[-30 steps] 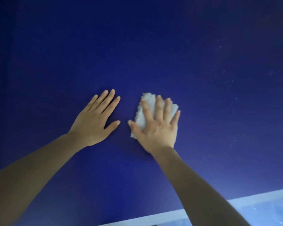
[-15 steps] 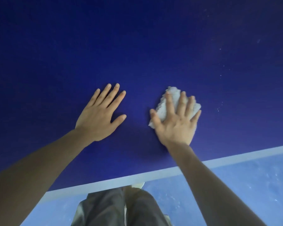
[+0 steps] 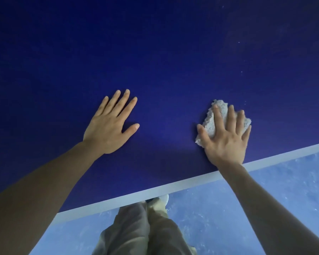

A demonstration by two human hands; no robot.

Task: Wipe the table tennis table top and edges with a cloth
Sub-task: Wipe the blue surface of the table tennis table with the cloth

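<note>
From my remote feed: the right hand (image 3: pixel 226 138), fingers straight and spread, presses a white cloth (image 3: pixel 213 120) flat on the dark blue table (image 3: pixel 155 52), near the white edge line (image 3: pixel 173 188), at about 3 o'clock in frame. The left hand (image 3: pixel 110 126) rests palm-down at 9 o'clock of the cloth, well apart, fingers extended, thumb splayed, holding nothing. Trousers (image 3: pixel 145 230) and a shoe (image 3: pixel 164 198) show at 6 o'clock.

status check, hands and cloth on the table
Left hand flat on table top, holds nothing. Right hand flat, pressing cloth near white edge line. Nothing in the way.
</note>
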